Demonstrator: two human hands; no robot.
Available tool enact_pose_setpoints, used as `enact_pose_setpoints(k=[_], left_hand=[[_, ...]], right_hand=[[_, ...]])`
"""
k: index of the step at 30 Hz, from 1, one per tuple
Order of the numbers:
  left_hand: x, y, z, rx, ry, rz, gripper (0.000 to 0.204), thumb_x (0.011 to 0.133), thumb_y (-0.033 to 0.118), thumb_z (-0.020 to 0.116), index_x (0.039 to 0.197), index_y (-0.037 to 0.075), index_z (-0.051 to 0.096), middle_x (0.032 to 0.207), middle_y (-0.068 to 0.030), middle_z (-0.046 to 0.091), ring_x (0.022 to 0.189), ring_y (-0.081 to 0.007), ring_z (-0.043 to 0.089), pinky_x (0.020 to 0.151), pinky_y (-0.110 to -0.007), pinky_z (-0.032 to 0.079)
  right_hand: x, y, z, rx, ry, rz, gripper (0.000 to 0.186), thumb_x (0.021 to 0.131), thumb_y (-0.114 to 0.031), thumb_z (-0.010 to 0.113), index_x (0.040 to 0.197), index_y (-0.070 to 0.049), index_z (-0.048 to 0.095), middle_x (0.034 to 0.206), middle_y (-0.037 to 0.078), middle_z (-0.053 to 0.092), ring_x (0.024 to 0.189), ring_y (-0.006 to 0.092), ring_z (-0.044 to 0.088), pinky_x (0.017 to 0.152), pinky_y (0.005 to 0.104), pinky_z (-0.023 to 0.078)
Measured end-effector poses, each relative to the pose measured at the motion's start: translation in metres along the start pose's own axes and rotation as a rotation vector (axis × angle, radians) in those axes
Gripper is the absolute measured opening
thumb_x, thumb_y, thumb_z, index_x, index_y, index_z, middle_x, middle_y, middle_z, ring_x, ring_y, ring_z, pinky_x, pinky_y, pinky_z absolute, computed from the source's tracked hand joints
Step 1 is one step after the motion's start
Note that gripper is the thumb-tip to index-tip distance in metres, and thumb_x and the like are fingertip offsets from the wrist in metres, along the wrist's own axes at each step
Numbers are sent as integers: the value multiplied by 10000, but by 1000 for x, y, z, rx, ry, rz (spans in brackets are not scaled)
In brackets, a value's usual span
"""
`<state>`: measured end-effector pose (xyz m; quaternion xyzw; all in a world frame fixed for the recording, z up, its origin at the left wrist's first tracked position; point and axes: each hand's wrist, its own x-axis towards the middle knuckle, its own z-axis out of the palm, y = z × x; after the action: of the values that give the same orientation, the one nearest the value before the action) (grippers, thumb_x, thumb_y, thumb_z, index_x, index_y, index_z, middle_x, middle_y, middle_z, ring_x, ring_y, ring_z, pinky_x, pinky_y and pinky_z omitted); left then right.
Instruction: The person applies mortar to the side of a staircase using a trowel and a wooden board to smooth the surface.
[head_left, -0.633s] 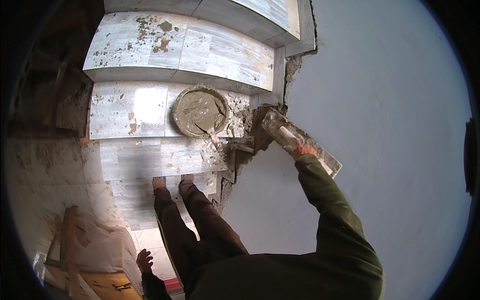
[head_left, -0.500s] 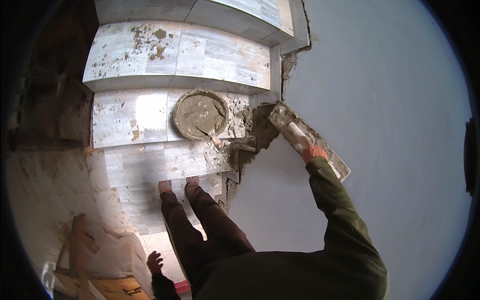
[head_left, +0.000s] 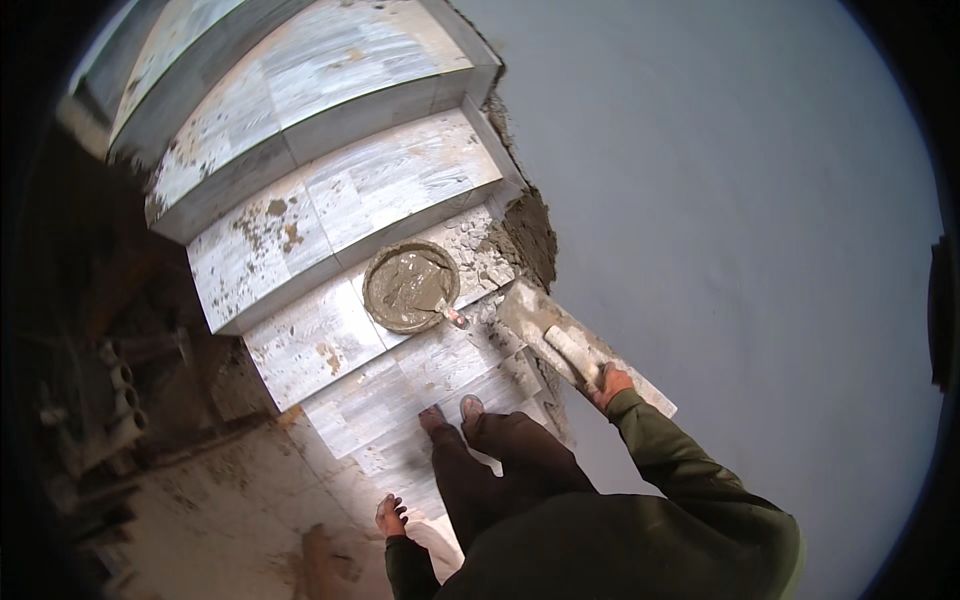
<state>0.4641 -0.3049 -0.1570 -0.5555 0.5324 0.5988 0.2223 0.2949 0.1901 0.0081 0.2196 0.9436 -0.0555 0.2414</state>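
My right hand (head_left: 612, 387) is closed round the handle of a long mortar-smeared plastering float (head_left: 635, 388). The float lies slanted against the wall (head_left: 720, 230), its far end by the stair edge just below a rough patch of wet mortar (head_left: 530, 238). My left hand (head_left: 391, 514) hangs free at the lower left, fingers apart and slightly curled, holding nothing. A round tub (head_left: 369, 305) of grey-brown mortar (head_left: 408, 283) stands on a step ahead of my feet. From its near right rim juts the red-and-pale handle of a tool (head_left: 456, 318), its other end in the mortar.
Tiled stairs (head_left: 405, 185) climb away to the upper left, with mortar splashes on several treads. Broken bits of mortar (head_left: 485, 262) lie between tub and wall. At the left the steps drop to a dirty lower floor (head_left: 230, 510) beside dark clutter with pipes (head_left: 125, 400).
My view has turned, so the stairs now slant. The float has moved down along the wall, from beside the mortar patch to below it. My left hand stays free.
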Motion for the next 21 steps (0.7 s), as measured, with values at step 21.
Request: enact_pose_setpoints(k=[21], left_hand=[[166, 192, 169, 913, 149, 1120, 515, 794, 229, 649, 1205, -45, 503, 1183, -229, 525, 1098, -372, 498, 946, -432, 398]], right_hand=[[-19, 17, 157, 467, 170, 111, 486, 784, -222, 632, 1130, -22, 355, 730, 237, 618, 642, 453, 593, 618, 523, 473]])
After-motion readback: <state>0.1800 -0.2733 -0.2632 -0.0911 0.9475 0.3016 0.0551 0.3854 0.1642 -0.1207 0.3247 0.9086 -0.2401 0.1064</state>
